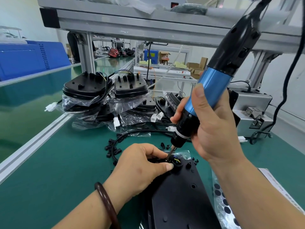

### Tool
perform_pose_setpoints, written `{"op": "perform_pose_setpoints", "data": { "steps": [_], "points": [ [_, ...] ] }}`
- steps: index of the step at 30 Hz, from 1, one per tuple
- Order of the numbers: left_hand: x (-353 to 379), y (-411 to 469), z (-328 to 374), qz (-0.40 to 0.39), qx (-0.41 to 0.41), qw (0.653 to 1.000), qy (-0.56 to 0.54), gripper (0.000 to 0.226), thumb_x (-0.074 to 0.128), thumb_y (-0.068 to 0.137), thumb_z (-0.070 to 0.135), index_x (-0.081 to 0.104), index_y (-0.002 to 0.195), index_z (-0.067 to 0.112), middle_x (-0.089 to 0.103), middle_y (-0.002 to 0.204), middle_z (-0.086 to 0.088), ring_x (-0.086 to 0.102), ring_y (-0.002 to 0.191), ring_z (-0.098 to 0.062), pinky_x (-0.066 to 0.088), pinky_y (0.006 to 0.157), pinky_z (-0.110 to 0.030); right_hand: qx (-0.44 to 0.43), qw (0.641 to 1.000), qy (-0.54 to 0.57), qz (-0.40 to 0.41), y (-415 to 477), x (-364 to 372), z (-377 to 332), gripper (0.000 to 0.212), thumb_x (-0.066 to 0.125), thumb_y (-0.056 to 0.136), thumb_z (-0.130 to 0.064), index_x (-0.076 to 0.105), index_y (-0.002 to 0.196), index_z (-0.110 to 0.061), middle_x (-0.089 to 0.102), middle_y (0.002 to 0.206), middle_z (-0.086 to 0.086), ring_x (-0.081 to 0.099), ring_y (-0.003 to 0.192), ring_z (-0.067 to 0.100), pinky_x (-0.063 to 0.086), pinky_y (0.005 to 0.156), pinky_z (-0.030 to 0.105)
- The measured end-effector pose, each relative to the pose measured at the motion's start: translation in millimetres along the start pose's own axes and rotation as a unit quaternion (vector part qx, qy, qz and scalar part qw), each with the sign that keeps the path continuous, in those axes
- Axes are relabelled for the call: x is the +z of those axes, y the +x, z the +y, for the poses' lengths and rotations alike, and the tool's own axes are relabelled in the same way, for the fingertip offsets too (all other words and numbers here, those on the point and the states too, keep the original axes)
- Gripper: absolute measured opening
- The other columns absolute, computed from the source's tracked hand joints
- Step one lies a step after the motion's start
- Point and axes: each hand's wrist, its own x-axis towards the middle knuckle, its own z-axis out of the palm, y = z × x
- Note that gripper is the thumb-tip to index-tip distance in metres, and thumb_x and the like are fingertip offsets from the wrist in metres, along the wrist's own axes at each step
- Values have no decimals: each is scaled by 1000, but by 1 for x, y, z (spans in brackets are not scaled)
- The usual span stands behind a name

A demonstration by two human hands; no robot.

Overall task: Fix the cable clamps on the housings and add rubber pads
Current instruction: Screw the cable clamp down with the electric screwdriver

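A black housing lies in front of me on the green mat. My left hand pinches the black cable clamp at the housing's far end, where yellow and dark wires come out. My right hand grips a blue and black electric screwdriver, tilted, with its bit down on the clamp beside my left fingers. A sheet of round black rubber pads lies right of the housing, partly under my right forearm.
Several housings in clear bags are stacked at the back of the mat. Loose black clips and a curved black cable lie behind my left hand. A grey metal box stands at right. An aluminium rail borders the mat on the left.
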Motion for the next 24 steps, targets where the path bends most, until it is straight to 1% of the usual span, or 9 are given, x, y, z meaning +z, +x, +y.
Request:
{"op": "perform_pose_setpoints", "data": {
  "steps": [2,4,6,8,10,15,17,19,24],
  "points": [
    [0,0,1,-1,2,1000,6,20,86,63,32,71,74,38,73,74,12,68,72,-8,57,76,-29,0,1000,-1,0,0,0,1,25,63,83,-42,51,98,-27,56,70,8,56,58,24,52,60,36],
    [0,-1,1,-2,4,1000,8,21,86,63,32,71,75,40,73,73,13,68,72,-5,56,77,-30,1,1000,0,-1,1,0,2,24,65,83,-44,52,96,-29,56,70,7,56,58,24,52,60,36],
    [0,-1,1,7,9,1000,12,25,87,60,35,70,77,42,72,76,17,67,78,-5,54,84,-34,3,1000,1,-3,1,0,2,23,67,84,-46,53,95,-31,56,71,8,57,58,25,52,59,35],
    [0,-2,2,22,17,999,24,33,87,54,42,67,80,46,70,79,21,65,90,-7,48,94,-39,7,1000,3,-6,0,0,2,21,66,83,-44,53,95,-31,55,72,10,56,59,25,51,58,33],
    [0,-1,4,31,23,999,34,34,82,48,49,65,77,45,69,77,22,62,94,-11,42,99,-44,8,1000,5,-9,0,0,2,20,64,83,-43,53,95,-31,54,73,12,56,59,25,51,56,32],
    [0,-1,4,33,7,999,39,26,87,53,46,67,69,41,67,68,16,62,86,-17,42,97,-50,5,1000,-1,-13,-2,0,1,19,63,85,-40,51,97,-29,54,73,12,56,59,24,51,59,32],
    [1,-2,6,30,-3,999,35,28,86,49,49,67,68,41,68,68,15,62,85,-19,43,97,-51,3,1000,-1,-15,-3,0,0,19,62,87,-37,51,100,-29,54,72,10,56,59,23,52,59,33],
    [2,-1,7,31,-14,999,30,31,79,42,55,67,68,42,69,68,13,63,90,-23,44,96,-51,2,1000,-4,-15,-2,0,-1,21,62,87,-37,50,101,-27,55,71,10,56,59,23,52,59,34],
    [3,1,6,20,-21,999,14,35,76,38,56,68,69,41,68,67,11,62,86,-25,44,96,-54,-3,1000,-11,-20,-2,-1,-2,21,62,87,-39,51,103,-29,54,72,10,56,59,24,51,60,33]
  ]
}}
